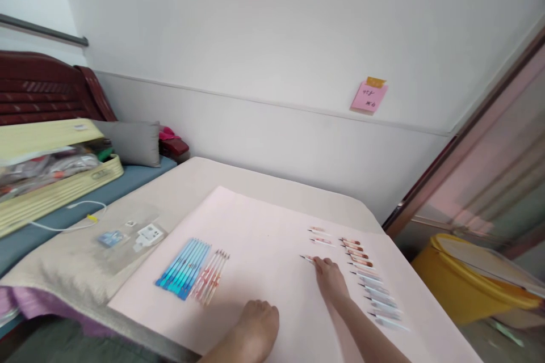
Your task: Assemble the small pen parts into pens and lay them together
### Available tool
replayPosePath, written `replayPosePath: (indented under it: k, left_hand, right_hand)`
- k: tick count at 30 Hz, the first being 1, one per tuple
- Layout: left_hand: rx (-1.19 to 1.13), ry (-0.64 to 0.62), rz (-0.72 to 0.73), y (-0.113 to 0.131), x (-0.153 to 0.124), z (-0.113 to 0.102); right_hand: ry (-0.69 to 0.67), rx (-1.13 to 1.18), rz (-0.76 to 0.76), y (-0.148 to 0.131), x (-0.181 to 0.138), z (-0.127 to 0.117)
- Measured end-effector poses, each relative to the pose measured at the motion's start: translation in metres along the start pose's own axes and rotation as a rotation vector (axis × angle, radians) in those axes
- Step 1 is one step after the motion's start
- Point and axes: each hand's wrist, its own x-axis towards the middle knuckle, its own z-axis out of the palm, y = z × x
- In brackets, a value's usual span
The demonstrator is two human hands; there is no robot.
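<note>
My right hand (330, 279) is closed on a slim light pencil (309, 259) with a dark pointed tip, low over the pale pink sheet (272, 272). Just beyond it lie two similar pencils (322, 241), one above the other. To its right runs a column of several pencils (361, 264), tips to the left, some with orange-brown patterns. My left hand (260, 323) rests as a fist near the front edge, with nothing seen in it. Left of it are several blue pencils (185, 266) side by side and a bunch of red-and-white pencils (212, 277).
Clear packaging with small printed cards (150, 234) lies on the beige cover at left, near a white cable (76, 229). A yellow box (63, 181) of bagged items and a grey pillow (131, 143) stand further left. At right is a yellow bucket (451, 278).
</note>
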Motion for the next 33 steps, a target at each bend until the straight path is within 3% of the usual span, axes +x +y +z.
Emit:
replayPosePath:
  k: [7, 15, 28, 33]
  left_hand:
    - [-0.025, 0.055, 0.024, 0.000, -0.003, 0.010]
    - [-0.082, 0.112, 0.015, -0.001, -0.006, 0.022]
    - [-0.184, 0.101, -0.115, -0.007, -0.003, 0.023]
    - [-0.324, 0.177, -0.203, -0.011, 0.006, 0.022]
  right_hand:
    - [0.067, -0.009, -0.161, -0.047, -0.062, 0.002]
    - [0.025, -0.058, -0.278, -0.095, -0.121, 0.001]
    - [-0.008, 0.049, -0.312, -0.085, -0.125, -0.015]
    - [-0.027, 0.056, -0.328, -0.083, -0.124, -0.018]
